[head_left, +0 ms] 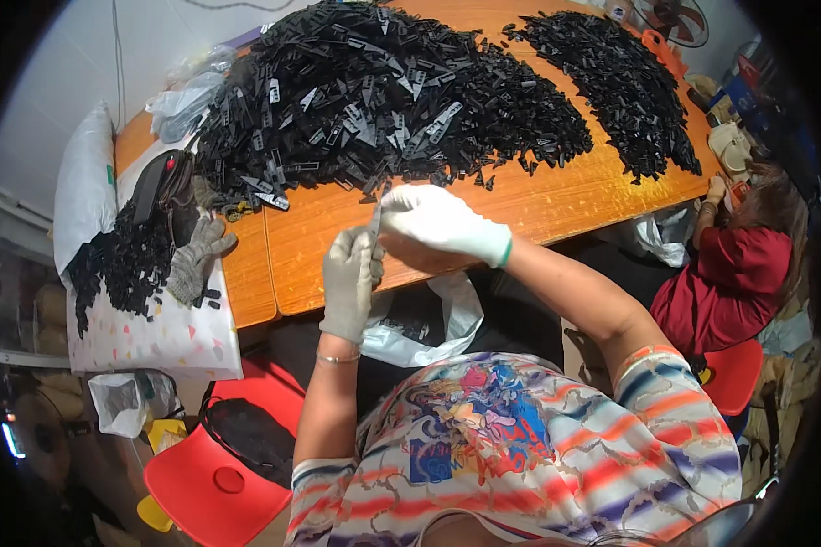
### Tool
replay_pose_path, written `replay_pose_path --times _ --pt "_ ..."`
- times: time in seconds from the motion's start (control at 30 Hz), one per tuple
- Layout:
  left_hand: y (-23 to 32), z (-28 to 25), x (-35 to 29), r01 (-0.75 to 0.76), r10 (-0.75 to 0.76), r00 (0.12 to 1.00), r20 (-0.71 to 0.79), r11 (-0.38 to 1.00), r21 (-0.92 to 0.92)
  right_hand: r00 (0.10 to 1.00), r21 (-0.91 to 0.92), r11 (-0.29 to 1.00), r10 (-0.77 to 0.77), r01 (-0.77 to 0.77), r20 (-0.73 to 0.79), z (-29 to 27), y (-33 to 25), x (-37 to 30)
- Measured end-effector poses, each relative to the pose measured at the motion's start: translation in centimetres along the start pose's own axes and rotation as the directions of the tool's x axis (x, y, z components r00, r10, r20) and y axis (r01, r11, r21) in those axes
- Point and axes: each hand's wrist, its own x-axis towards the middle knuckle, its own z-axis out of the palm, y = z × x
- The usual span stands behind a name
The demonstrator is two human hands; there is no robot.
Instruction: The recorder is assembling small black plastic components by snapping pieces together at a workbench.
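My left hand (348,284), in a greyish work glove, is closed with its fingers curled around the lower end of a small, narrow plastic piece (375,219). The piece stands upright just over the table's near edge. My right hand (442,221), in a whiter glove, reaches in from the right and pinches at the same piece; its fingertips are partly hidden. Beyond both hands a large heap of black plastic pieces (365,100) covers much of the wooden table (529,211). Below them, a white plastic bag (461,314) hangs open at my lap with some dark pieces inside.
A second heap of black pieces (611,87) lies at the far right. At left are spare grey gloves (196,260), a black bag (160,187) and more black pieces (119,273). A red chair (219,492) stands lower left. A person in a red shirt (725,287) sits at right.
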Motion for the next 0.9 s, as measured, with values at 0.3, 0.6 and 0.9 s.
replay_pose_path --times 0.3,0.6,0.9 --pt "-1.1 -1.4 -2.3 0.0 0.011 0.999 0.052 0.98 -0.201 0.962 0.433 0.887 0.044 -0.162 0.27 -0.2 1.1 -1.4" --pt "-2.2 -1.0 -2.7 0.08 -0.072 0.997 0.037 0.955 -0.286 0.97 0.618 0.78 -0.064 -0.099 0.236 0.9 -0.1 -2.5" --pt "-2.4 -1.4 -6.0 0.061 -0.046 0.997 0.066 0.963 -0.261 0.945 0.593 0.778 0.006 -0.21 0.327 1.2 -1.1 -3.5"
